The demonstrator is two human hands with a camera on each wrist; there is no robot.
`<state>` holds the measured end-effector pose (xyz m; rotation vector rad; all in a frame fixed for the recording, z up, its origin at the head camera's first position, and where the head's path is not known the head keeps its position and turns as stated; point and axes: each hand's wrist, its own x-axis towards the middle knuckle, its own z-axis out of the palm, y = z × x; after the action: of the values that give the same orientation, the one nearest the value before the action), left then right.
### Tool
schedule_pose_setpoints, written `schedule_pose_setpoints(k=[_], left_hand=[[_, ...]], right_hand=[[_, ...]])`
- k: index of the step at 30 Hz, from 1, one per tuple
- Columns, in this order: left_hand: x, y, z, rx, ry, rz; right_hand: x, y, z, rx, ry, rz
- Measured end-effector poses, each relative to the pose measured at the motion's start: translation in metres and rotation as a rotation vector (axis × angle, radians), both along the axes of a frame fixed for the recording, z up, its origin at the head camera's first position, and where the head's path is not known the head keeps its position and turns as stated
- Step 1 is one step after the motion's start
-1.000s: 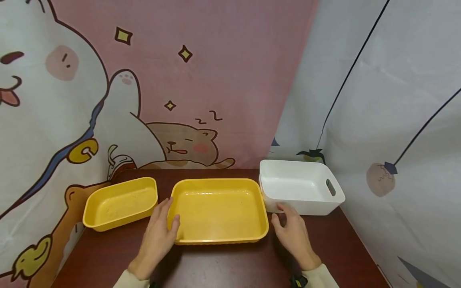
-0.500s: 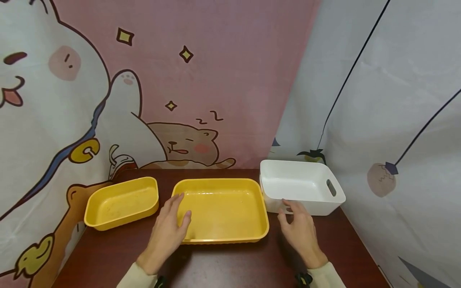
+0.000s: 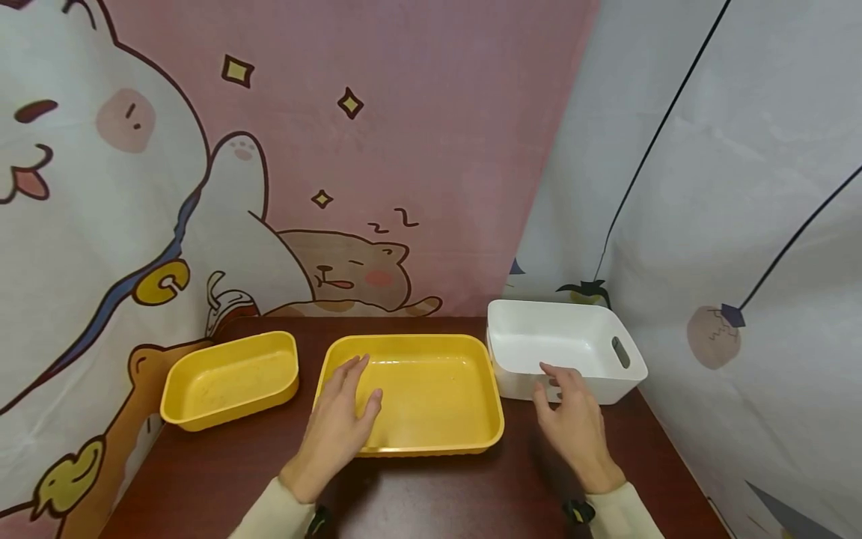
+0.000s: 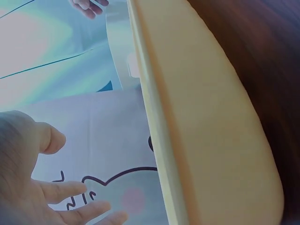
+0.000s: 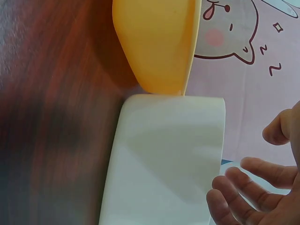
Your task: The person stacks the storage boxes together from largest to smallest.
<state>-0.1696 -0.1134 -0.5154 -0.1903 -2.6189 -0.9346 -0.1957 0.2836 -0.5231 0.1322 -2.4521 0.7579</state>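
Observation:
My left hand [image 3: 334, 427] hovers above the left front part of a large yellow tray [image 3: 431, 397], its fingers spread and thumb apart, holding nothing. In the left wrist view that hand [image 4: 33, 173] is above the rim line of the tray [image 4: 211, 103]. The right hand [image 3: 575, 430], loosely bent and holding nothing, is at the front of a white plastic bin [image 3: 609, 391]. From the right wrist view, its fingertips [image 5: 220, 206] overlap the upper edge of the bin [image 5: 164, 159]; whether they touch cannot be told. No contents show in either container.
A smaller yellow tray [image 3: 232, 412] sits at an angle on the left. All three containers stand on a dark reddish-brown table [image 3: 431, 498]. Behind is a pink and white cartoon cloth [image 3: 438, 150], and a pale cloth [image 3: 761, 247] hangs on the right.
Both hands have shifted to the right: the left from beside the large tray's left edge to over it, the right along the white bin's front. The containers keep their places.

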Motion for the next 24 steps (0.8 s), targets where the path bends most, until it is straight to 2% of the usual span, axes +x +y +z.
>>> schedule_pose_setpoints(k=[6,13,19,24], left_hand=[[-0.004,0.013,0.002,-0.002,0.023,-0.029],[-0.008,0.029,0.006,0.009,-0.004,-0.055],[-0.011,0.042,0.005,0.031,-0.051,-0.065],[-0.012,0.051,0.004,0.036,-0.033,-0.086]], right_hand=[[-0.006,0.006,0.005,0.008,0.011,-0.012],[-0.014,0.014,0.006,0.004,0.026,-0.026],[-0.019,0.023,0.006,-0.011,0.036,-0.035],[-0.022,0.031,0.007,-0.007,0.031,-0.037]])
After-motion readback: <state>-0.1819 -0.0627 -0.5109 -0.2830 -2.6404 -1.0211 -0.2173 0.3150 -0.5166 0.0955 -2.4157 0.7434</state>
